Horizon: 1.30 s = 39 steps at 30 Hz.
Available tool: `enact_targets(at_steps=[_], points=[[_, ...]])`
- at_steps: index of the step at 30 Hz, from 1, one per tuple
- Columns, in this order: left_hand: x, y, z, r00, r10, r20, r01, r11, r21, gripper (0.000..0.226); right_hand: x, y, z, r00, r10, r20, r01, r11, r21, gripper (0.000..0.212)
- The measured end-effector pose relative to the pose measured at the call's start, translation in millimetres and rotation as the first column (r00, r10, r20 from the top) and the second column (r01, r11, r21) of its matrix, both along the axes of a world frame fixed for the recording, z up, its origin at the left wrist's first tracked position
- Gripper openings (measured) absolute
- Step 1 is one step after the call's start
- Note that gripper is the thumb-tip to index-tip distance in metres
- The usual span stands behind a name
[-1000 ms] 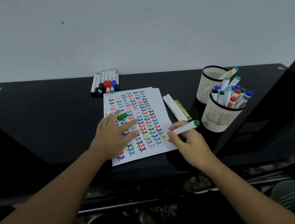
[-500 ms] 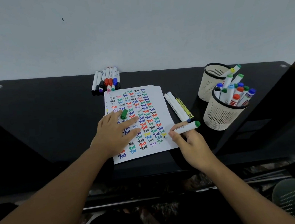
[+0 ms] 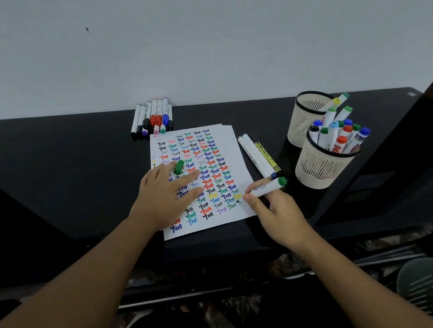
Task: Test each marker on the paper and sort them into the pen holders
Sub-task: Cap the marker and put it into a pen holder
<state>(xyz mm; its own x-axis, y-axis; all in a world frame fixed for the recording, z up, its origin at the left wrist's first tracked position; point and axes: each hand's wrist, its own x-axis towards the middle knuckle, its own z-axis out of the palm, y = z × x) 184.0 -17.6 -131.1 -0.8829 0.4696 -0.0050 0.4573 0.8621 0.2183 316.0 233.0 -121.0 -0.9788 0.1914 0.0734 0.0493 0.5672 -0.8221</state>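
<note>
While left hand (image 3: 164, 193) flattens paper (image 3: 231, 147), right hand (image 3: 276, 208) pinches marker (image 3: 266, 187).

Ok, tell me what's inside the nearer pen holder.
The nearer pen holder holds about ten upright markers with blue, green, red, black and light-blue caps. Its mesh wall hides their lower ends and the bottom.
</note>
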Motion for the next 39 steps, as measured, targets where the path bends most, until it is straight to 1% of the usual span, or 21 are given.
enact_targets(at_steps=[4, 9, 11, 14, 17, 21, 24, 27, 31, 35, 39], points=[[-1.0, -1.7, -2.7, 1.000, -0.002, -0.011, 0.002, 1.000, 0.011, 0.069, -0.4, 1.0, -0.9, 1.000, -0.024, 0.012, 0.024, 1.000, -0.011, 0.015], [-2.0, -1.8, -3.0, 1.000, -0.004, -0.019, 0.005, 1.000, 0.017, 0.066, 1.3, 1.6, 1.9, 1.000, 0.011, 0.014, -0.011, 1.000, 0.008, 0.012], [-2.3, -1.6, -2.8, 1.000, -0.002, -0.017, 0.003, 1.000, 0.014, 0.068, 2.2, 1.5, 3.0, 1.000, 0.010, 0.021, -0.010, 1.000, 0.011, 0.011], [-2.2, -1.9, -2.9, 1.000, 0.000, -0.016, 0.000, 1.000, 0.016, 0.074, 2.6, 2.2, 3.0, 0.999, -0.001, 0.033, 0.002, 1.000, -0.028, 0.012], [-2.1, -2.0, -2.6, 1.000, -0.003, -0.014, 0.004, 1.000, 0.015, 0.073, 2.7, 2.9, 2.4, 0.999, -0.029, 0.030, 0.032, 0.995, -0.090, 0.012], [-1.0, -1.7, -1.4, 1.000, -0.003, -0.011, 0.003, 1.000, 0.011, 0.068, 2.9, 2.9, 1.5, 0.999, -0.012, 0.046, 0.015, 0.998, -0.054, 0.013], [-1.6, -1.6, -1.8, 1.000, -0.001, -0.010, 0.001, 1.000, 0.000, 0.065, 2.4, 2.4, 1.5, 0.999, -0.018, 0.031, 0.018, 1.000, -0.018, 0.013], [-3.0, -2.2, -3.8, 1.000, 0.000, -0.012, 0.000, 1.000, 0.005, 0.063, 2.2, 1.9, 2.6, 0.999, -0.028, 0.027, 0.029, 0.999, -0.017, 0.013], [-3.4, -2.7, -5.3, 1.000, -0.007, -0.026, 0.007, 1.000, 0.016, 0.064, 2.6, 2.5, 2.8, 0.999, -0.017, 0.045, 0.017, 1.000, 0.001, 0.015], [-3.3, -2.3, -4.3, 1.000, 0.000, -0.010, 0.001, 1.000, 0.018, 0.064, 2.5, 2.3, 2.9, 0.999, -0.051, 0.015, 0.052, 0.997, -0.051, 0.012], [-3.8, -2.9, -5.8, 1.000, -0.003, -0.031, 0.003, 1.000, 0.018, 0.071, 1.9, 2.0, 2.9, 0.999, -0.038, 0.025, 0.038, 0.999, 0.000, 0.013]])
